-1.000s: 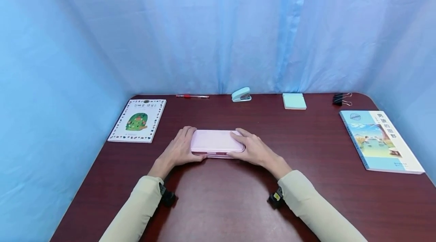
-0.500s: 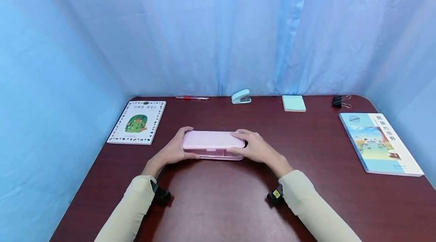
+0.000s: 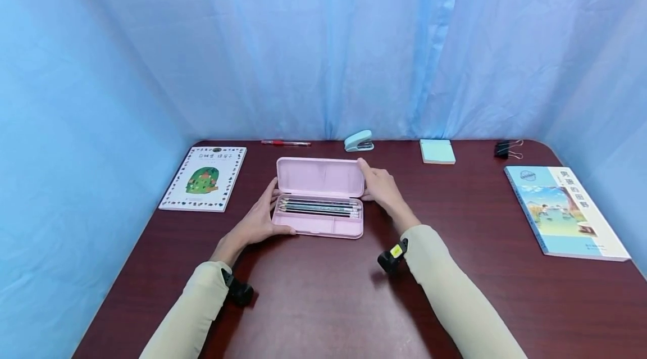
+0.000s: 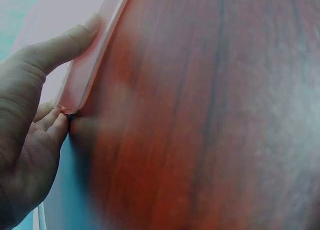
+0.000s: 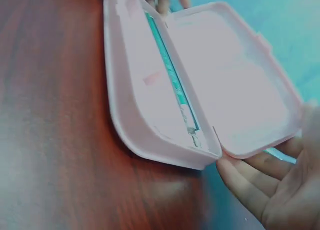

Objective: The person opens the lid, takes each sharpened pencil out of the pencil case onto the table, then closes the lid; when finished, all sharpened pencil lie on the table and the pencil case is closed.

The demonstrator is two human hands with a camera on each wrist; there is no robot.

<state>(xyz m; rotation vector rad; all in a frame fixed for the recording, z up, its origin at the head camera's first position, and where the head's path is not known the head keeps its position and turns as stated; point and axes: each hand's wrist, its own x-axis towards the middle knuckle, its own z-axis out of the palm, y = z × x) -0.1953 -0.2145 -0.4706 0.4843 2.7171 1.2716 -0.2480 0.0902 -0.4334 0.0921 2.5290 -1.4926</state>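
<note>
A pink pencil case (image 3: 308,225) lies on the table with its lid (image 3: 320,176) raised and tilted back. Several pencils (image 3: 318,207) lie side by side in the rear of its tray; the front compartments show bare pink plastic. My left hand (image 3: 256,218) holds the case's left end, thumb along the front wall and fingers round the back corner. With my right hand (image 3: 381,187) I hold the lid's right edge, thumb near its upper corner. In the right wrist view the fingers (image 5: 250,182) reach behind the lid by the hinge.
Along the back edge lie a red pen (image 3: 285,143), a mint stapler (image 3: 359,141), a sticky-note pad (image 3: 437,151) and a black binder clip (image 3: 507,149). A white book (image 3: 204,179) lies at left, a thicker book (image 3: 566,213) at right. Blue curtains (image 3: 313,50) surround the table.
The pencil case's lid has swung up and back, uncovering the pencils. My right hand has moved up and away with the lid; the left hand slid left with the case, then stayed at its end.
</note>
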